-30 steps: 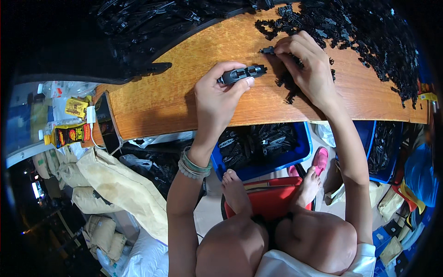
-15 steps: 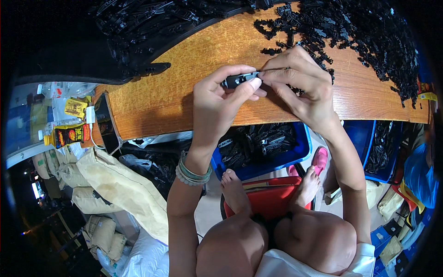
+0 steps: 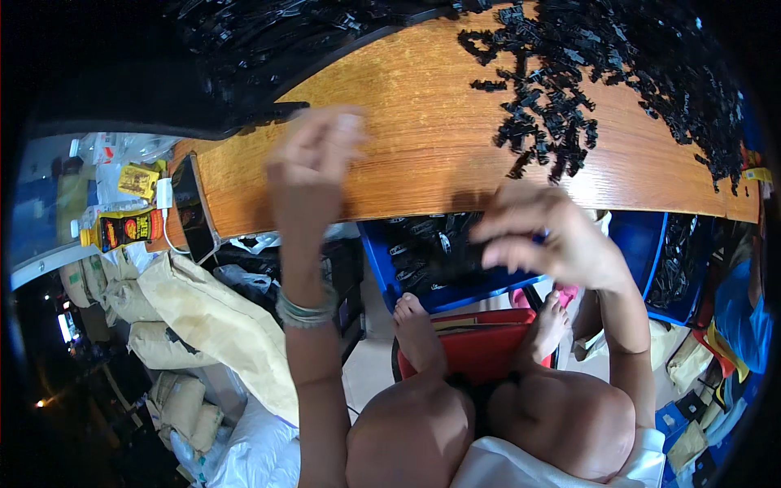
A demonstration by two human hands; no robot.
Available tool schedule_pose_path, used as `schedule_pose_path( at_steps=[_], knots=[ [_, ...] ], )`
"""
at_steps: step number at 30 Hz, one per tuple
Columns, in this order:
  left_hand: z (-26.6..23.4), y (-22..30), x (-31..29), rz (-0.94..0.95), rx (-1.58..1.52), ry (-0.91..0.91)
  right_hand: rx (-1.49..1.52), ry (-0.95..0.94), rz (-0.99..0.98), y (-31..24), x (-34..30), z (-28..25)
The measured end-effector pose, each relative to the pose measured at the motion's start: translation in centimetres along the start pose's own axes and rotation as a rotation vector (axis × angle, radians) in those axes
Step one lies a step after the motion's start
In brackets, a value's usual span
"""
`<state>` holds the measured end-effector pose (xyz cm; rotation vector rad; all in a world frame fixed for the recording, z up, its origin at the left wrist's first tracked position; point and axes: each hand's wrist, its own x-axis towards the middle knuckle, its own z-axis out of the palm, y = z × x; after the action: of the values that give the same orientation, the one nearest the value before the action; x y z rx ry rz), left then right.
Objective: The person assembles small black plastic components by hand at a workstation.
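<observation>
My left hand (image 3: 321, 150) is over the left part of the wooden table (image 3: 390, 146), beside the edge of a black tray (image 3: 146, 110) heaped with black plastic parts. Motion smears its fingers, so whether they hold anything is hidden. My right hand (image 3: 553, 236) hovers over a blue bin (image 3: 366, 236) below the table's front edge. Its blurred fingers are spread apart with nothing visible in them. Black plastic pieces (image 3: 411, 256) lie inside that bin, and a dark blur shows among them left of my right fingers.
Small black toothed parts (image 3: 545, 122) spread over the table's right side. A phone (image 3: 193, 203) with a white cable and a yellow-and-black bottle (image 3: 122, 229) are at left. Another blue bin (image 3: 651, 260) stands at right. A red stool (image 3: 472, 346) is under my feet.
The black clip-like part that both hands held is no longer in view between them. My left hand has moved left toward the tray; my right hand has come down over the bin.
</observation>
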<state>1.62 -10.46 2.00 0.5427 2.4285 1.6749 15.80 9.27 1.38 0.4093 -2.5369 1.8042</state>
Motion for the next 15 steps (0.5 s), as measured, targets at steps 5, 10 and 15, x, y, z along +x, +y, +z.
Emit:
schedule_pose_path(
  at_steps=[5,10,15],
  knots=[
    [-5.4,-4.4,3.7,0.272,1.129,0.322,-0.446,-0.257,0.133,-0.7,-1.5,2.4],
    [-3.7,-4.2,3.7,0.477,1.076,0.312,-0.442,0.222,0.077,-0.7,0.8,-1.0],
    [-1.5,-4.0,2.3,0.611,0.681,0.313,-0.069,-0.172,0.065,-0.4,-0.2,-2.4]
  ],
)
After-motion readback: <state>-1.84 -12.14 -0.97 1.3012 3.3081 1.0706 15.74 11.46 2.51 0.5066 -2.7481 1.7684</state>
